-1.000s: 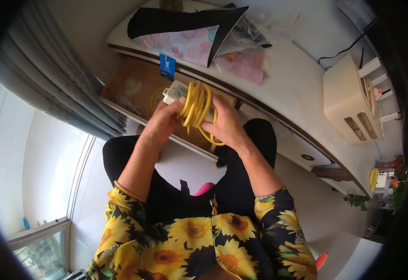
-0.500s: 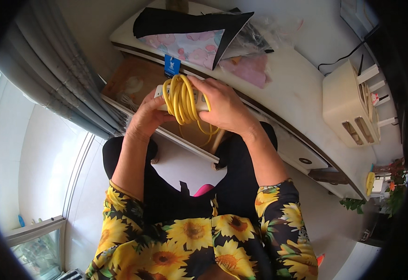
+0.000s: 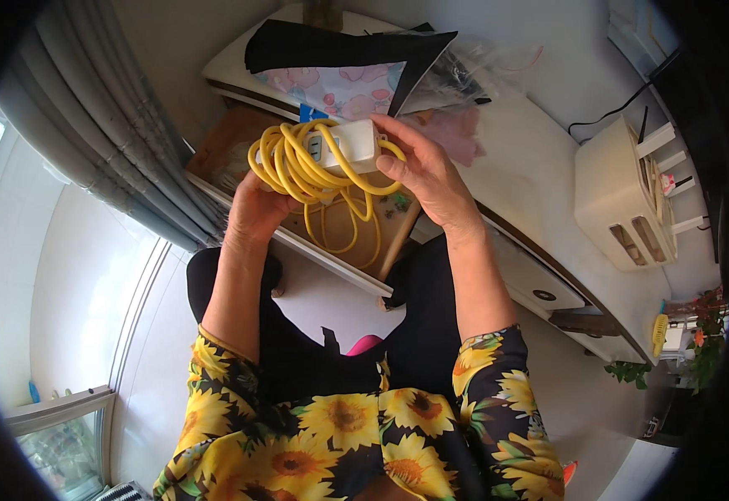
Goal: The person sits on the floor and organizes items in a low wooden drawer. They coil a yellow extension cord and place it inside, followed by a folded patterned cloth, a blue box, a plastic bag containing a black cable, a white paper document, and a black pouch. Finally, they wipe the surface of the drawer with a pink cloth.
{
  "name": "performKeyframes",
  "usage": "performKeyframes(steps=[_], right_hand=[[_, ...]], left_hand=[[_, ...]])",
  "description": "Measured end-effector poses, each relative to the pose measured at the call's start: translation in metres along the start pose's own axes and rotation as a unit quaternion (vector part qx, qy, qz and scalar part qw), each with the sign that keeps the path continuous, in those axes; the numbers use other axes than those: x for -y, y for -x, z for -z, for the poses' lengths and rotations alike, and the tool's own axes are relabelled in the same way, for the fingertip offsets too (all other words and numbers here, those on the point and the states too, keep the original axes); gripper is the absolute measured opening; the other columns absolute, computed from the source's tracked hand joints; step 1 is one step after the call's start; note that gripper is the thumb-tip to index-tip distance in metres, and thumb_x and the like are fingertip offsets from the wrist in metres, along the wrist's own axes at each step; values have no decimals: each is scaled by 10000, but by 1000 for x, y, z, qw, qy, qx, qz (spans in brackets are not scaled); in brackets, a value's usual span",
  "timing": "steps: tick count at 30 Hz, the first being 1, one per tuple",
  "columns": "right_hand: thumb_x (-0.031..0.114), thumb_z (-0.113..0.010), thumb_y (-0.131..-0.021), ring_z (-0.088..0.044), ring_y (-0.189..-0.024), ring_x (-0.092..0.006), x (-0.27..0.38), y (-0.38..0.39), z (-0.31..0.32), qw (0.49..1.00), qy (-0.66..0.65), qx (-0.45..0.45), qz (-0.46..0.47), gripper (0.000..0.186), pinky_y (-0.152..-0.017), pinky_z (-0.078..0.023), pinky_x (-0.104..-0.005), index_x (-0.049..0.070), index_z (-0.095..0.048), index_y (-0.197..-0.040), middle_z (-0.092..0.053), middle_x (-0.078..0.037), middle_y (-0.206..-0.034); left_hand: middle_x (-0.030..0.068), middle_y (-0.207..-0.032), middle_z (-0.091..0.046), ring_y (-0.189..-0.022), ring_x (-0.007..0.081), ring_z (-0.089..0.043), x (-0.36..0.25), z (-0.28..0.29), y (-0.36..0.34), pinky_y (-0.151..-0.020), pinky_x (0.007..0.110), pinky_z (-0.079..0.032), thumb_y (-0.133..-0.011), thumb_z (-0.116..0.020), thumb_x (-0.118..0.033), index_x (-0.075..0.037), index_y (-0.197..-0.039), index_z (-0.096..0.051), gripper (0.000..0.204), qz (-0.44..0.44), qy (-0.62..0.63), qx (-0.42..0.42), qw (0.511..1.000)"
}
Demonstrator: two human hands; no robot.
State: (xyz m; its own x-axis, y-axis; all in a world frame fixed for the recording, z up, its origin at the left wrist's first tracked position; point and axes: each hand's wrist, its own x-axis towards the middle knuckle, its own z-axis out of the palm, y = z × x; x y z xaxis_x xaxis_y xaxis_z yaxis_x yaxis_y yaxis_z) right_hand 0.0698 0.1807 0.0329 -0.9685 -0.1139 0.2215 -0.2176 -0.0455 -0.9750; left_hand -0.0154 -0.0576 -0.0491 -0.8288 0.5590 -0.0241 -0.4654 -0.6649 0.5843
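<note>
A white power strip [image 3: 356, 144] is held up over the open drawer, its yellow cord [image 3: 285, 163] wound round it in loose coils. My right hand [image 3: 421, 171] grips the strip's right end, thumb in front and fingers behind. Under the coils on the left, my left hand [image 3: 256, 204] holds the bundle; the cord hides most of its fingers. Some loops of cord hang down into the drawer [image 3: 335, 265]. Small items lie inside the drawer, too unclear to name.
Flower-patterned fabric [image 3: 348, 88] with black edging lies on the white cabinet top [image 3: 539, 150], beside clear plastic wrapping [image 3: 473, 75]. At the right stands a cream box [image 3: 623, 200] with a white router. A grey curtain [image 3: 114, 125] hangs on the left.
The cord coils have loosened and spread to the left, baring more of the power strip. My right hand has shifted right along the strip; more cord hangs below.
</note>
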Motion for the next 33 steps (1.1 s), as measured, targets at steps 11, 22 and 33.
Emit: performKeyframes(steps=[11, 22, 33], right_hand=[[311, -615, -905, -528, -1151, -168, -21, 4, -3, 993, -104, -52, -36, 574, -965, -453, -328, 7, -418, -1351, -544, -110, -1255], [270, -667, -842, -458, -1232, -200, -59, -9, -35, 997, -72, -8, 33, 587, -1029, -352, -326, 35, -438, -1329, -479, -106, -1328], [416, -608, -889, -257, -1357, -225, -49, 0, -38, 974, -196, -102, 39, 798, -1120, -206, -361, 76, -186, -1475, -261, -125, -1467]], left_hand=[[59, -1146, -632, -1044, 181, -612, -23, -21, 6, -896, 288, -486, -682, -836, -117, -31, -1209, -548, 607, -74, -74, 31, 994], [84, -1176, -590, -1057, 198, -593, -24, -20, 8, -927, 312, -484, -935, -515, -75, -14, -1216, -515, 288, -33, 20, 103, 994], [160, -1237, -544, -1094, 280, -588, -3, -6, 1, -897, 426, -522, -971, -466, -233, 19, -1294, -439, 410, -3, -60, -38, 997]])
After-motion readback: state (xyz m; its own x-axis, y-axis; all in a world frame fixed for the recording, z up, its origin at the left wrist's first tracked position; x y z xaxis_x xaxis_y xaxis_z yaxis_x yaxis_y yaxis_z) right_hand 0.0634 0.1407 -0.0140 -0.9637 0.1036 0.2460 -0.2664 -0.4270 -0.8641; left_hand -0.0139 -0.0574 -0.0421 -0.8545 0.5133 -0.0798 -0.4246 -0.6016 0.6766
